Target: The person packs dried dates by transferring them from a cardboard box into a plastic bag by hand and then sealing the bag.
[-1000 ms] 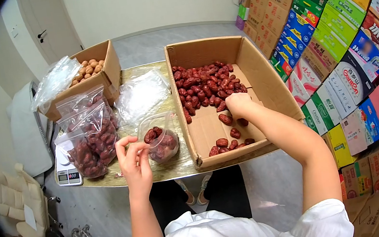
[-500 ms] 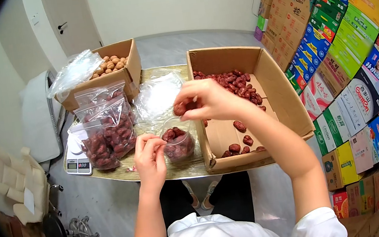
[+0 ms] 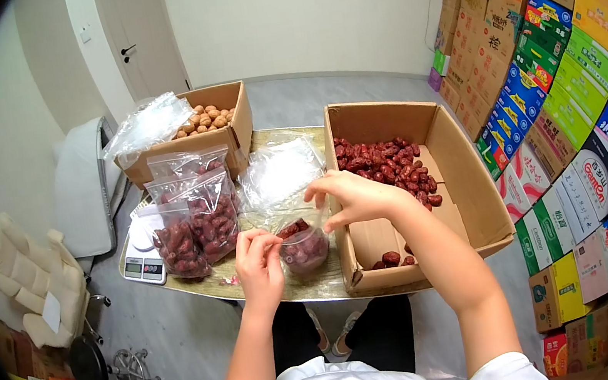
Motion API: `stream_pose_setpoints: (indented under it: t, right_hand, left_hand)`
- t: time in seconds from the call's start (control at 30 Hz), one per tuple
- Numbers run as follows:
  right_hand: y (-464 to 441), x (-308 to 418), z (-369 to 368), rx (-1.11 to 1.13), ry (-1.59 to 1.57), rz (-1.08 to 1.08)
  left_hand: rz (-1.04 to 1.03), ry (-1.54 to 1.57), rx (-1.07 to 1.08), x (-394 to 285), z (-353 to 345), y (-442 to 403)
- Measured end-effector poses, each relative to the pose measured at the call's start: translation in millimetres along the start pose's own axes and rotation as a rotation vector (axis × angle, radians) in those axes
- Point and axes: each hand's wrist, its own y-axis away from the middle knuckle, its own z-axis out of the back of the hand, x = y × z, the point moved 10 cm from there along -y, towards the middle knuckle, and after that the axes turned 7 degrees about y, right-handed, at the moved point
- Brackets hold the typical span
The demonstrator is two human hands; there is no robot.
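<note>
Presently, right hand [image 3: 358, 196]: at the right rim of the clear tub [image 3: 306, 267]; thumb and fingers spread, grip apparently released, nothing visible between them.
Change noted: half a second ago this hand carried fruit above the tub; none now shows in its fingers. Judged delivered, adding to the tub's fill.
Left hand [image 3: 260, 264]: fingertips together at the tub's left rim; grip appears pinched on it, as in the preceding view.
Clear tub: on the desk [image 3: 329, 284], between the hands, just beside the date carton [image 3: 390, 279]; red dates [image 3: 294, 229] inside.
Date carton: loose dates [image 3: 385, 159] massed toward the far end, a few at the near end; the right forearm hides part.
Desk, left side: filled bags [image 3: 212, 230] by a digital scale [image 3: 144, 268]; walnut carton [image 3: 242, 125] behind.
</note>
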Motion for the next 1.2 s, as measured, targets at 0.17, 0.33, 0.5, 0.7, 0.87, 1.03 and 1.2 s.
stream_pose_setpoints:
  t: [0.17,0.33,0.5,0.7,0.87,1.03,1.2]
  right_hand:
    - [0.2,-6.3,-8.8,0.045,0.006,-0.095]
    - [-1.7,-11.7,-10.6,-0.022,0.051,-0.083]
    - [-0.9,-14.8,-5.9,-0.176,0.084,-0.017]
    - [-6.5,-9.7,7.8,-0.169,-0.102,-0.165]
    - [-2.0,34.1,16.0,-0.469,-0.324,-0.232]
    - [9.3,52.0,-46.4,-0.733,-0.424,-0.272]
    - [10.1,2.9,-110.9,-0.935,-1.089,-0.363]
  left_hand:
    - [0.19,0.176,-0.124,52.4,-0.2,18.7]
    - [0.021,0.26,0.127,71.0,-33.9,32.9]
    - [0.117,0.396,0.057,87.1,-36.5,21.0]
    - [-0.058,0.351,-0.086,34.3,9.7,-7.7]
    - [0.111,0.316,-0.263,54.7,52.9,-17.0]
    - [0.193,0.311,-0.319,68.0,58.6,-9.9]
    - [0.212,0.311,-0.313,71.0,49.3,-5.7]
